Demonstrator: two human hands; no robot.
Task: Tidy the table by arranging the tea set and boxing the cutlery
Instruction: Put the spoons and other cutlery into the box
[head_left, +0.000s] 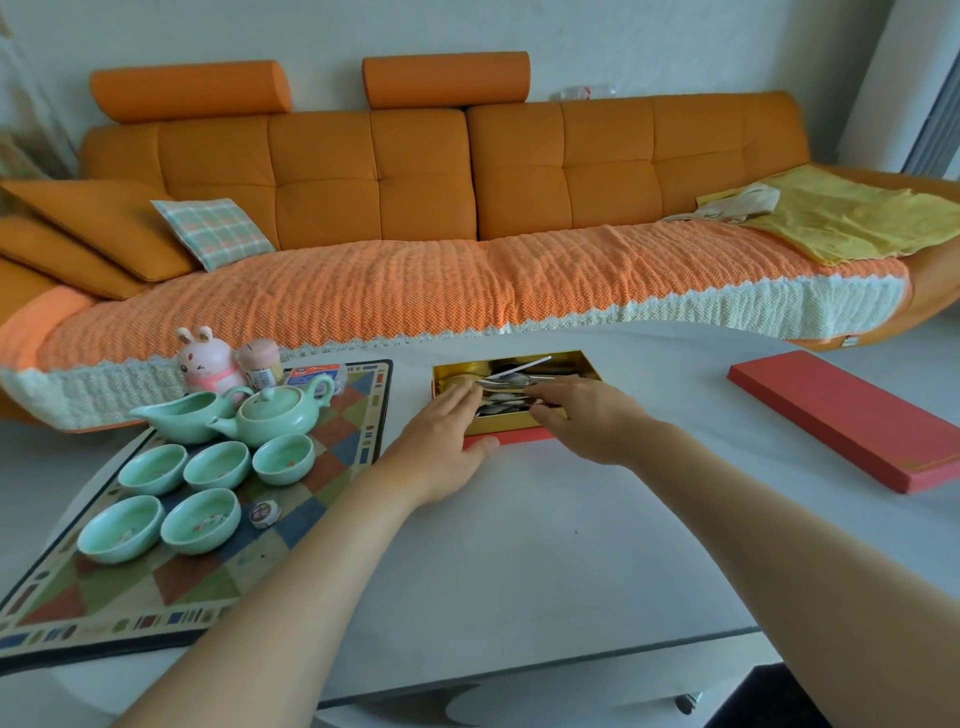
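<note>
A home living room: a long orange sofa (467, 171) with cushions and a knitted throw (415, 291) (white-edged) stands behind a low white table (519, 545) bearing a celadon tea set (218, 452).

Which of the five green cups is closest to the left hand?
The right-end cup of the back three, in front of the teapot; the other four lie farther from the left hand.

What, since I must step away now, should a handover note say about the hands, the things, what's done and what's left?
Left hand: open, flat against the box at its near-left edge.
Right hand: fingers on the cutlery inside; grip unclear.
Done: teapot, pitcher and five cups grouped on the mat; cutlery in the box.
Left: settle the cutlery, then fit the red lid lying to the right.
</note>
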